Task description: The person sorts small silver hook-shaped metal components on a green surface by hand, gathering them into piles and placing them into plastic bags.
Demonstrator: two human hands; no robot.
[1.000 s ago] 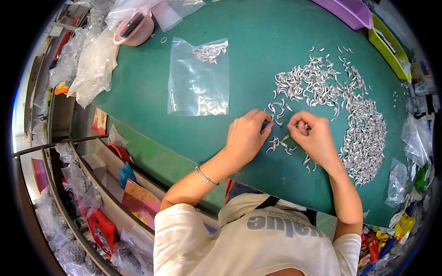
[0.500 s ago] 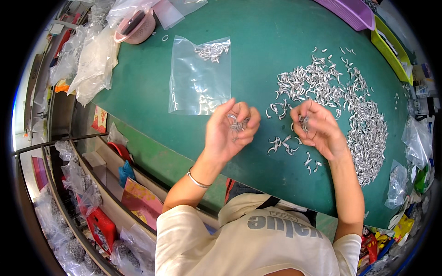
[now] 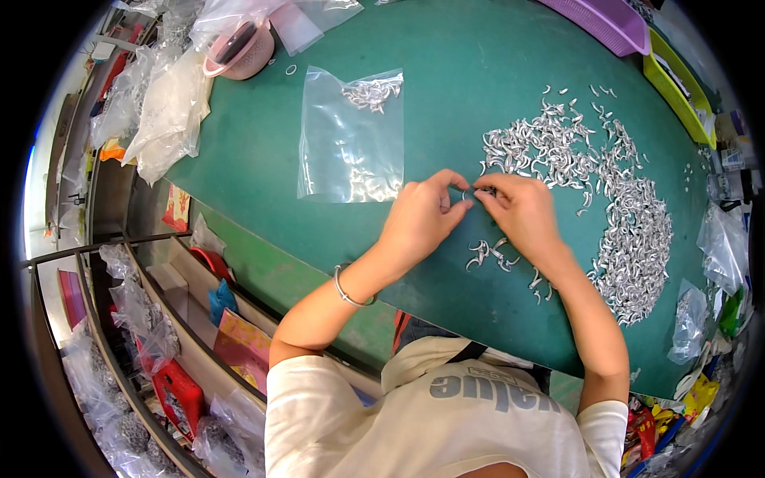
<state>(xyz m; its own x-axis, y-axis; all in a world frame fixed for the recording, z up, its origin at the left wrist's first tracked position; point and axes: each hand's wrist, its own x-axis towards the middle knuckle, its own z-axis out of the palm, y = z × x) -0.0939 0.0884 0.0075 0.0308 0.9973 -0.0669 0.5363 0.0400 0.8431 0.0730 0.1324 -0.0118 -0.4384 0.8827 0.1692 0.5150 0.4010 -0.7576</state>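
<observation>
My two hands meet above the green table, fingertips almost touching. My left hand (image 3: 422, 213) is closed, its thumb and forefinger pinching the edge of a small curved silver metal piece (image 3: 464, 195). My right hand (image 3: 519, 209) is closed too, with a bit of silver metal showing under its fingertips; how many pieces it holds is hidden. Close by my right wrist lies a small group of the same curved pieces (image 3: 491, 255). Beyond and to the right spreads a big heap of them (image 3: 633, 247). A clear plastic bag (image 3: 343, 143) with some pieces inside lies flat beyond my left hand.
A pink basket (image 3: 253, 57) with a dark object stands at the far left beside plastic bags (image 3: 171, 119). Purple (image 3: 598, 20) and lime-green (image 3: 673, 88) baskets line the far right edge. Left of the table are divided shelf bins (image 3: 187, 299) holding bagged items.
Both hands have come together from apart and turned palms down, fingertips now facing each other. The curved pieces lying just left of the heap are now covered by my right hand.
</observation>
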